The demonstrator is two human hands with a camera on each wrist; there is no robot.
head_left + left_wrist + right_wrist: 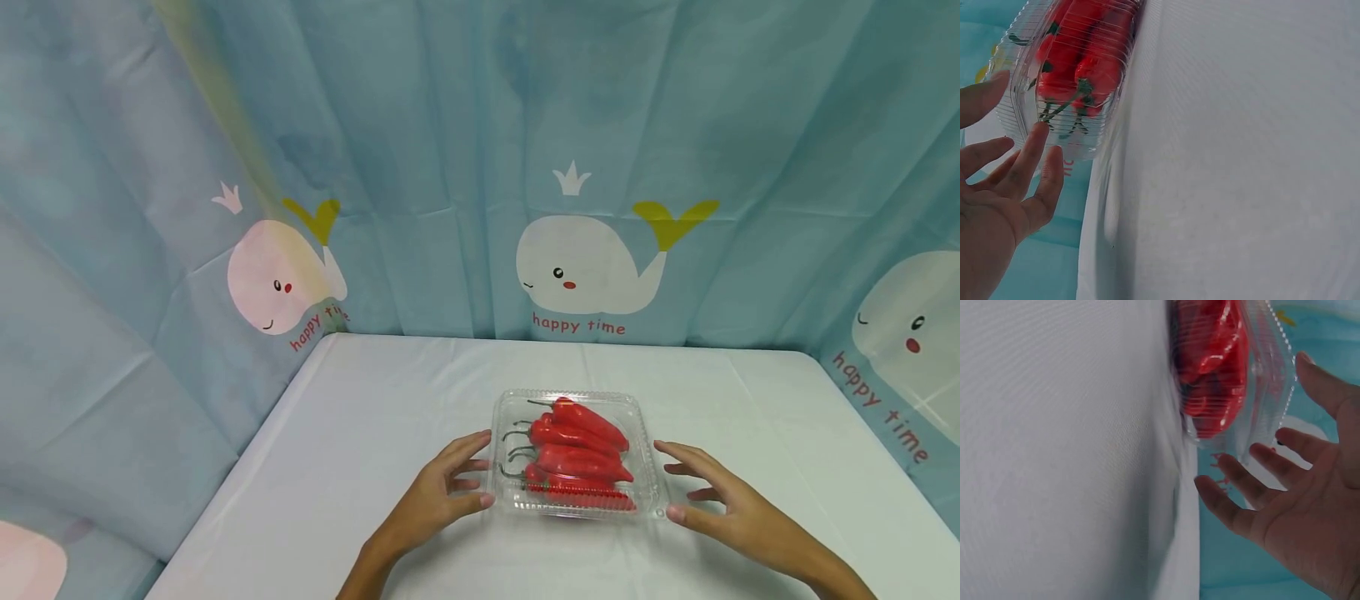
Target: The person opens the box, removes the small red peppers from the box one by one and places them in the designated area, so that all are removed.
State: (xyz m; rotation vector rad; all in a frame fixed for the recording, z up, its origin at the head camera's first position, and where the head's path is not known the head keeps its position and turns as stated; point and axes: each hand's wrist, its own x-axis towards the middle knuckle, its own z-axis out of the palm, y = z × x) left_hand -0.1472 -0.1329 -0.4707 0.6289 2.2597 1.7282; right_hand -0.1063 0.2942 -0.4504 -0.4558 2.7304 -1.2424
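A clear plastic clamshell box (649, 467) sits on the white table, its lid down over several red peppers (573, 454) with green stems. At its left side is my left hand (442, 492), fingers spread and slightly bent, the tips at or very near the box's edge. My right hand (720, 504) is spread the same way at the right side, with a small gap between most fingertips and the box. In the left wrist view the stems (1063, 109) point toward the left hand. The right wrist view shows the right hand's palm and loose fingers beside the box (1266, 394).
The white tablecloth (360, 433) covers the whole table around the box. Behind and to both sides hangs a light blue curtain (450, 167) printed with whales and lettering, meeting the table's back edge.
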